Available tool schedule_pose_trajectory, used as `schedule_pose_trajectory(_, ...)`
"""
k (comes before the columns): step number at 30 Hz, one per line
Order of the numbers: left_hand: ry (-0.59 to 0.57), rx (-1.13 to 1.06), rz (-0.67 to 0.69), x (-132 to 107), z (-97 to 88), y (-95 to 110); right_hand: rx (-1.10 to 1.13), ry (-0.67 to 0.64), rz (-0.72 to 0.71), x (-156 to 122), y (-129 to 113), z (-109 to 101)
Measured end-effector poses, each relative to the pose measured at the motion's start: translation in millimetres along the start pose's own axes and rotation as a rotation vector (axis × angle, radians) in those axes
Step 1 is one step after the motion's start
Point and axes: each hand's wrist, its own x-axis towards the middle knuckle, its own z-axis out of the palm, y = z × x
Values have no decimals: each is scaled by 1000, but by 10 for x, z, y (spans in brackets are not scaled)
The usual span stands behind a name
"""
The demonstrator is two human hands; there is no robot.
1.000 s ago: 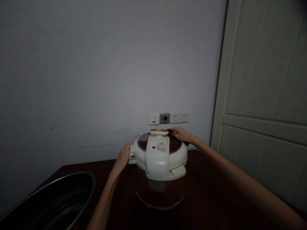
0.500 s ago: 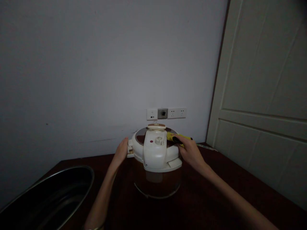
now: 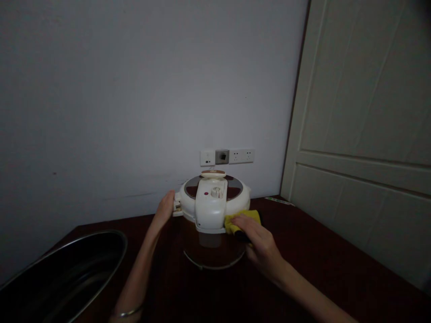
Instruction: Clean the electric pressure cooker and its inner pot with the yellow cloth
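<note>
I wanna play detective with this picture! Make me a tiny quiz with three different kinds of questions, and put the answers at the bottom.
1. What colour, mostly, is the cloth in the right hand?

2. True or false: the left hand is at the left side of the white-topped cooker.

3. Pick one. Where is the big dark container with the shiny rim?
A) To the right of the cooker
B) Behind the cooker
C) To the left of the cooker

Key:
1. Yellow.
2. True; it is at the handle on that side.
3. C.
</note>
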Motion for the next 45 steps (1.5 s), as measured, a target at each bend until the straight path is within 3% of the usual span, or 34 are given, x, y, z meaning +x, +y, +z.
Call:
schedule_pose_trajectory(3,-4,-1,-2,-9,-4,2,14,-21,-36,108,-19,31)
schedule_pose_trajectory(5,-11,-10,-6,-12,-8,3,29,-49,-84,101,91,-12)
schedule_pose_trajectory(9,-8,-14,6,-9,-7,2,36,-43,-68,-96,459,-150)
schedule_pose_trajectory(12,3,-8,14,-8,1,1,12,-1,-3,-276,586,-182)
schedule_pose_trajectory(20,5,-16,31,-10,-7,-2,101,80,93,-325,439,-183)
schedule_pose_trajectory(25,7,-17,35,3,-4,-35,70,-93,-129,-276,325,-115)
schedule_pose_trajectory(29,1,-34,5,19,-4,-37,65,-75,-124,-255,262,-47)
schedule_pose_trajectory(32,-2,-31,10,24,-17,-21,112,-84,-143,-241,331,-117)
schedule_pose_trajectory(34,0,-24,21,21,-24,-17,156,-71,-81,-256,409,-198)
schedule_pose_trajectory(38,29,-65,29,10,-10,-39,218,-5,269,-348,552,-354)
schedule_pose_trajectory(40,60,-105,6,3,10,-50,219,43,376,-362,624,-420)
schedule_pose_trajectory(45,85,-148,-41,-15,44,-28,166,139,392,-15,859,-474)
